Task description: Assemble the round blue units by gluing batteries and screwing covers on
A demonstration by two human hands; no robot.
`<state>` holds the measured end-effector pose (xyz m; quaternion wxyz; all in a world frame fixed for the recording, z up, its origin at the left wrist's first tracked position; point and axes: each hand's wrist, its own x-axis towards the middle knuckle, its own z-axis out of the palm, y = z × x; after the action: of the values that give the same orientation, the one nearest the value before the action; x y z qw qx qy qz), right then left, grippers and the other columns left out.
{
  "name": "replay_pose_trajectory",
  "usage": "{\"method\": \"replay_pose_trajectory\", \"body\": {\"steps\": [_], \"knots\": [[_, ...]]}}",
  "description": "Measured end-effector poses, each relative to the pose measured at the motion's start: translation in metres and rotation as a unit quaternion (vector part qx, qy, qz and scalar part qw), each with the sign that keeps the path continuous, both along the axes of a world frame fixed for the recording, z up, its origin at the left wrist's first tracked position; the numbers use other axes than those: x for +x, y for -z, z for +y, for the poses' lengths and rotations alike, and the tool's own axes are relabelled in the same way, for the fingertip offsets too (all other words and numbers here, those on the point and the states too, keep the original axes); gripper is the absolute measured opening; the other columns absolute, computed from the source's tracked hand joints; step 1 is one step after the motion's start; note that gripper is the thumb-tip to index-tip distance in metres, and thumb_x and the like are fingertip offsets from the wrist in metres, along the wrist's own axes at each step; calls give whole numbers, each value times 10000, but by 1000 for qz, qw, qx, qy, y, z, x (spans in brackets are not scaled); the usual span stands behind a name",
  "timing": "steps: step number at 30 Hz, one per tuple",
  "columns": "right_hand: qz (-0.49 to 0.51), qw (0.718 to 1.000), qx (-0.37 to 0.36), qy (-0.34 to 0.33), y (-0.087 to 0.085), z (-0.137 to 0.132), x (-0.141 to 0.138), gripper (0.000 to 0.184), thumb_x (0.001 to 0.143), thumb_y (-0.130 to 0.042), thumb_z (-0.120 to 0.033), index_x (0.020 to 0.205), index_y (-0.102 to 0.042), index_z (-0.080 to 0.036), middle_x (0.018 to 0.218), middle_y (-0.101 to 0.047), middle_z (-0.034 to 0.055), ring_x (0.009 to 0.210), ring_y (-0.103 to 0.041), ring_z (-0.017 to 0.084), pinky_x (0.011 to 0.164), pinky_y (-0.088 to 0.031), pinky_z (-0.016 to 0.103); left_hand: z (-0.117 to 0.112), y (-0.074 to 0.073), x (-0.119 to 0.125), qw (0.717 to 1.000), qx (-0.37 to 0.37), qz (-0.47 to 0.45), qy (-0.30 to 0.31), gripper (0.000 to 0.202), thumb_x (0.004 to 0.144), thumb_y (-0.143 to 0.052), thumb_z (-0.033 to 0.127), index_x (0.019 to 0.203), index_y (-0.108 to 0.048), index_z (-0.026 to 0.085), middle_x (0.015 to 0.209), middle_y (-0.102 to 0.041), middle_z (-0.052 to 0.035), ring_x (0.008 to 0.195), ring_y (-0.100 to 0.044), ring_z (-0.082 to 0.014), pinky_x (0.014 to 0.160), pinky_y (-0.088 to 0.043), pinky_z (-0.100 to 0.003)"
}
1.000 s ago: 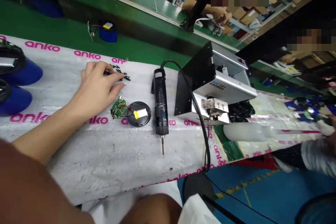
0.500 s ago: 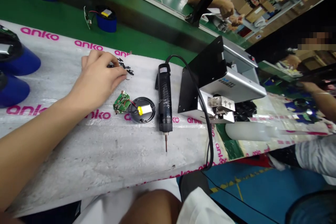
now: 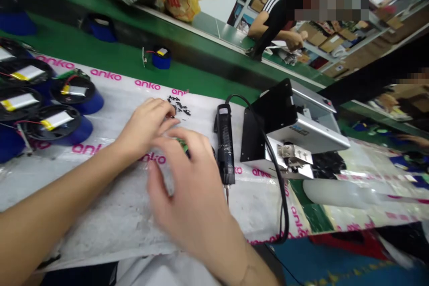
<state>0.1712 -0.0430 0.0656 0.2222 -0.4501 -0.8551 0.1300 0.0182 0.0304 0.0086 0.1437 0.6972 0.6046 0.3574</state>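
Note:
My left hand (image 3: pixel 147 123) is beside a scatter of small black parts (image 3: pixel 181 106), with thumb and fingers drawn together. A dark speck shows at its fingertips, too small to name. My right hand (image 3: pixel 192 174) is blurred, its fingers curved and the thumb apart, with nothing visible between them. It hangs over a green circuit board (image 3: pixel 182 143), mostly covering it. The round black cover with its battery, seen earlier, is hidden behind this hand. Just to the right lies a black electric screwdriver (image 3: pixel 225 143), bit towards me.
Blue housings with batteries (image 3: pixel 72 123) crowd the left. Another blue housing (image 3: pixel 161 59) sits on the green surface beyond the foam sheet (image 3: pixel 117 205). A black and silver machine (image 3: pixel 295 129) stands right, a looping cable (image 3: pixel 276 161) before it. A co-worker's hand (image 3: pixel 295 40) is across the bench.
My right hand has come into view over the circuit board and cover. My left hand has drawn slightly back from the black parts. The view has shifted, showing more housings at left.

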Motion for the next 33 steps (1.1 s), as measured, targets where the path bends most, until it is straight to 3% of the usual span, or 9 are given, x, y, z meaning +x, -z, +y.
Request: {"method": "replay_pose_trajectory", "body": {"steps": [4,7,13,16,18,22,25,29,33], "knots": [[-87,995,-12,52,21,25,-3,573,802,-772,-268,1318,-581,-112,1265,-555,218,1131,-531,410,963,-452,638,-2,-1,-2,991,-16,-132,-20,16,836,-685,199,826,-677,189,803,-705,-13,771,-638,-202,794,-505,-334],[-73,997,-15,33,32,32,2,409,808,-748,-163,1201,-649,-108,1080,-630,167,1050,-585,369,975,-447,638,-3,-2,-5,970,-37,-239,-14,63,826,-695,233,869,-710,189,862,-757,-17,828,-685,-198,833,-533,-325],[100,994,-19,28,20,32,26,636,862,-700,-171,1432,-426,-234,1232,-630,68,1071,-642,188,904,-561,305,-10,-8,-3,882,-133,-451,34,215,757,-772,220,970,-754,192,921,-810,-30,900,-746,-186,859,-578,-296],[156,987,-38,4,9,35,42,312,836,-751,-165,1100,-611,-256,1000,-692,-15,869,-677,138,754,-548,219,-13,-7,1,826,-192,-526,60,171,716,-823,232,878,-785,192,889,-815,-33,810,-755,-161,759,-594,-243],[119,992,-39,-21,4,39,52,145,873,-718,-168,923,-600,-236,892,-697,-33,790,-684,128,672,-520,201,-15,-5,5,793,-224,-562,71,123,697,-843,227,805,-795,193,816,-806,-18,731,-741,-124,695,-583,-193],[91,993,-58,-55,2,49,64,63,978,-567,-176,973,-540,-233,957,-716,-23,802,-702,108,675,-522,177,-17,-3,11,741,-272,-609,79,143,661,-894,218,764,-799,194,665,-762,18,592,-691,-74,599,-554,-136],[127,985,-100,-66,3,56,68,87,1002,-520,-173,1038,-537,-250,817,-678,-64,671,-648,62,597,-495,128,-18,-2,13,712,-301,-630,77,172,630,-928,235,739,-802,194,678,-772,15,624,-719,-88,614,-570,-134],[155,972,-130,-117,3,60,72,303,1021,-487,-179,1254,-597,-339,1080,-699,-47,943,-678,54,827,-538,117,-20,-2,13,688,-326,-644,67,213,629,-941,265,794,-824,198,745,-803,-3,691,-745,-94,693,-588,-134],[146,973,-121,-132,10,58,74,310,995,-547,-192,1261,-637,-324,1345,-601,-25,1211,-607,83,1021,-500,146,-21,-3,13,670,-338,-656,77,180,661,-927,242,802,-827,192,749,-808,-8,667,-734,-86,659,-579,-121]]}}
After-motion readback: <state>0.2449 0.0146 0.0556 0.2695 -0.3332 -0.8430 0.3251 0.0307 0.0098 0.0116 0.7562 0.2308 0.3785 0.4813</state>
